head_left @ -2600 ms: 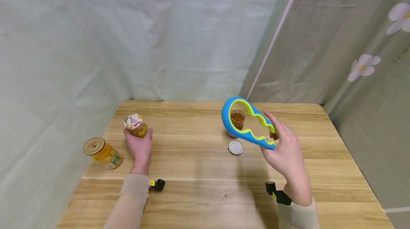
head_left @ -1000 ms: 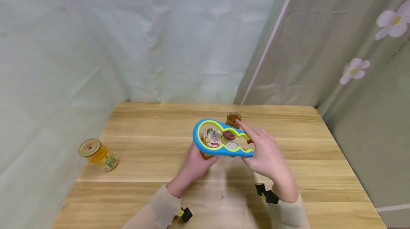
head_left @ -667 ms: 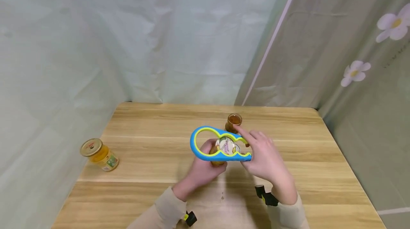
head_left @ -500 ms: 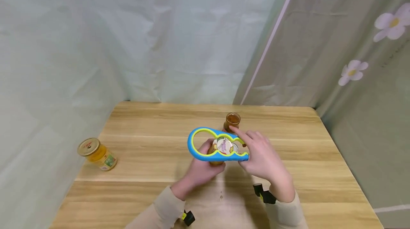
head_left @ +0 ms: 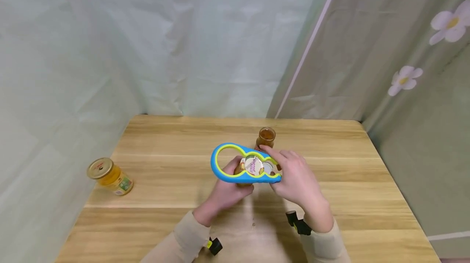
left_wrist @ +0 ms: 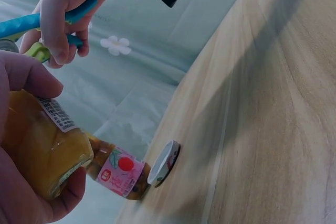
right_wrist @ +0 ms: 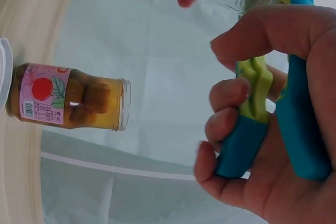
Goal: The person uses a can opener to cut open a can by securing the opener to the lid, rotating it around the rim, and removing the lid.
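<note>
Jar opener (head_left: 253, 179), blue with a yellow-green lining, now frames the patterned lid (head_left: 252, 166) in its middle notch, near the centre of the head view. A second ago we saw that lid inside the large end loop, and earlier its fruit jar (left_wrist: 44, 145) was over at the left of the frame. We judge the narrower notch a closer fit for working on the lid, though we cannot tell whether it grips yet. The left hand (head_left: 227, 192) has its fingers and thumb curled round the jar's body; the right hand (head_left: 295, 177) wraps both handles, with a gap left between them. Just beyond, we see a lidless pink-labelled jar (right_wrist: 73, 97) with a loose lid (left_wrist: 165, 162) beside its base, and at lower left a gold-lidded jar (head_left: 111, 176), well apart from both hands.
</note>
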`<state>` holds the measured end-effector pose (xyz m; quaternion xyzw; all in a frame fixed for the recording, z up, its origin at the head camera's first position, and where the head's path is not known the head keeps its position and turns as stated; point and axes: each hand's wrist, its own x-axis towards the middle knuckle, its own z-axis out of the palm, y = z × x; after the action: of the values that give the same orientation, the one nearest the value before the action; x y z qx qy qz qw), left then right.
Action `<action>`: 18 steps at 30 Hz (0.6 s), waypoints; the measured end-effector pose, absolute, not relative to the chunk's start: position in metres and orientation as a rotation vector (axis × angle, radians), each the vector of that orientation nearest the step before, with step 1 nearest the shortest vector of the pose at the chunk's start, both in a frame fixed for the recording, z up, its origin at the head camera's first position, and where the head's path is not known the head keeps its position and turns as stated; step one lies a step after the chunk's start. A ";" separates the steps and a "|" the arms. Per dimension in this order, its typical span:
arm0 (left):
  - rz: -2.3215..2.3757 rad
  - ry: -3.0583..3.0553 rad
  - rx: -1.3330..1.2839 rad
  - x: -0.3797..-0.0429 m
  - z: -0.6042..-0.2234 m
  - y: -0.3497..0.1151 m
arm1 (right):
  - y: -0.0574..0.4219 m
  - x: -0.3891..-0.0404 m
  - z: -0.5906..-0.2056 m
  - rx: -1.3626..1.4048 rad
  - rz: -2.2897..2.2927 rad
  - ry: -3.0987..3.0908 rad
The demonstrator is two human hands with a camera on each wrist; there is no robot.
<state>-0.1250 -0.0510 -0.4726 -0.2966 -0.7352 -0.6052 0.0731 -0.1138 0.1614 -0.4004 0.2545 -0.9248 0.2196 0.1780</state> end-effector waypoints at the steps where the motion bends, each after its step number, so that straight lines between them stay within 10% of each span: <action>1: -1.814 -2.209 -0.889 -0.125 -0.471 -0.051 | 0.161 -0.114 -0.400 0.720 0.632 -2.606; 18: -1.854 -2.230 -0.961 -0.109 -0.432 -0.055 | 0.161 -0.109 -0.398 0.693 0.631 -2.615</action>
<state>-0.1085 -0.0554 -0.4323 -0.3143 -0.7292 -0.6063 0.0431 -0.1090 0.1607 -0.3980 0.2455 -0.9259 0.2232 0.1808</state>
